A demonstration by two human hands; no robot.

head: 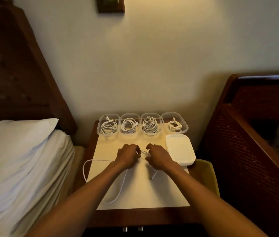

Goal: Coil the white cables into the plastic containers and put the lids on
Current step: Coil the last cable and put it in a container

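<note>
Forearms [87, 190]: both reach in over the front edge of the nightstand [144, 218].
Left hand [128, 155]: fingers curled, pinching the white cable [123, 185] near the middle of the top.
Right hand [159, 158]: just beside the left, pinching the same cable.
Cable path: it loops past the left edge and toward the front edge.
Containers [99, 130]: four without lids in a row along the back edge, each with a coiled cable [108, 127] inside.
Lids [180, 149]: stacked at the right edge.
</note>
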